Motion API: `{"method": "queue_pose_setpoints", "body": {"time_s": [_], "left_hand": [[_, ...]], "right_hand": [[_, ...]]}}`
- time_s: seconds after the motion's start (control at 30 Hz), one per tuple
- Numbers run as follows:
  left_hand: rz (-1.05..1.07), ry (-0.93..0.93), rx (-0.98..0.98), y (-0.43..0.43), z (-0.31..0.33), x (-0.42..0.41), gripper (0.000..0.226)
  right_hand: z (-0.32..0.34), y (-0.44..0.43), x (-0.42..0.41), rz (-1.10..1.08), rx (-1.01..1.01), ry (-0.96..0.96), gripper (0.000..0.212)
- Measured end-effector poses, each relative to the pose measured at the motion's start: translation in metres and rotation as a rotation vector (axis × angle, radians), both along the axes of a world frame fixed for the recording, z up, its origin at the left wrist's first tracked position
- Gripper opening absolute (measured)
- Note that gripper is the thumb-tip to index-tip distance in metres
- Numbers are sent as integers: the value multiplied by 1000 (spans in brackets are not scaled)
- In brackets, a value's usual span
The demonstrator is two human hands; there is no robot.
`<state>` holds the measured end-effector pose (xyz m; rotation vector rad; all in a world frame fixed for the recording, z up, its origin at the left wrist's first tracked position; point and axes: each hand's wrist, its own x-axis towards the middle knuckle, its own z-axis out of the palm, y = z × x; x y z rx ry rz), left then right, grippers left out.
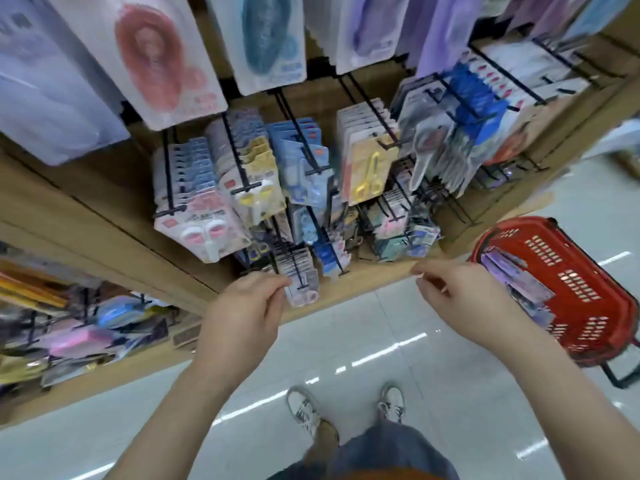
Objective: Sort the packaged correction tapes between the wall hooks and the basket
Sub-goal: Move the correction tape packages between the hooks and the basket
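Plastic-fronted correction tape packs [306, 295] hang in a row on a low black wall hook [297, 271], immediately right of the left grip [246, 306]. The left grip's thumb and forefinger pinch the left edge of the front pack. The right grip [463, 299] hovers well apart to the right, fingers curled, thumb tip against forefinger, with nothing visible inside it. The red basket [585, 289] stands on the floor [346, 341] just beside the right grip and holds purple packs [516, 276]. Scissor packs [204, 220] on higher hooks overhang the low hook from the upper left.
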<state>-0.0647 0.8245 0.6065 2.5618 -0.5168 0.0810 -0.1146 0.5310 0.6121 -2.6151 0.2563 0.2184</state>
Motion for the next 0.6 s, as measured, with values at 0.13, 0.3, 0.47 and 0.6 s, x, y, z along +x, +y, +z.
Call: {"method": "queue_pose_setpoints", "body": {"time_s": [0.13,0.3,0.47,0.6], "left_hand": [[-189,40,123,-64,-20,-18,15],[-274,161,191,-161,-50,-51,14],[-310,301,125,-281,-59,-87,20],[-439,353,115,-377,-72,-91,22]], "right_hand": [[-26,-65,-60,-156,-20,62,26],[-51,-156,-148,-388,-9,125,31],[-71,-241,-224,-656,87,110,35],[-86,-300,-260,-861,155,114,32]]}}
